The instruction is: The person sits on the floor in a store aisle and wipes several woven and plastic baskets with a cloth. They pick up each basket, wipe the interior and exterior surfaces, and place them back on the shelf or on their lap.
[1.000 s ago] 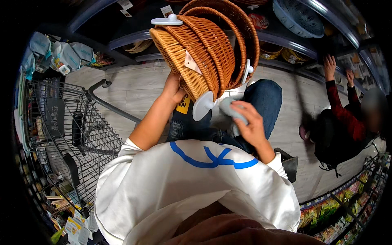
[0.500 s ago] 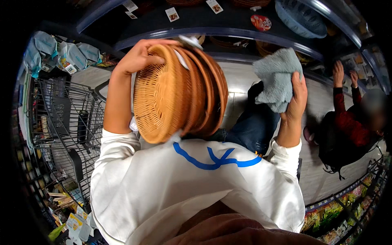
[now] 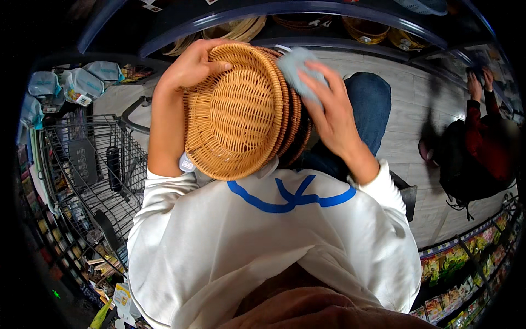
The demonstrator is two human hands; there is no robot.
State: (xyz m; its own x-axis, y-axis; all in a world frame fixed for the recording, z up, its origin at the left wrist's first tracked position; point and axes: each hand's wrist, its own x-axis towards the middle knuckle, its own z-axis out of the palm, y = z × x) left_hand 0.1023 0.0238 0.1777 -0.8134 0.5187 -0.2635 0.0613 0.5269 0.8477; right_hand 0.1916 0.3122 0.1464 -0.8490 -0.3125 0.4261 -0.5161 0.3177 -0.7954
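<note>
A stack of nested wicker baskets sits in front of my body, the pale tan oval basket [image 3: 244,109] facing up toward me and darker brown ones [image 3: 291,131] behind it. My left hand [image 3: 192,68] grips the upper left rim, thumb over the inside. My right hand [image 3: 329,101] holds a grey-blue cloth [image 3: 296,68] at the upper right edge of the stack, fingers bent over it. A small pale tag or holder [image 3: 187,162] shows at the lower left of the baskets.
A dark shelf [image 3: 296,19] with more baskets [image 3: 364,30] spans the top. A wire trolley [image 3: 87,181] stands left, near packaged goods [image 3: 82,85]. A co-worker [image 3: 487,153] crouches right, hands raised at shelving. Low racks of packets [image 3: 460,296] line the lower right.
The stack has turned so the tan basket's inside faces up, with my left hand moved to its top rim. The cloth swung out right, then back against the stack. The shelf view has shifted upward.
</note>
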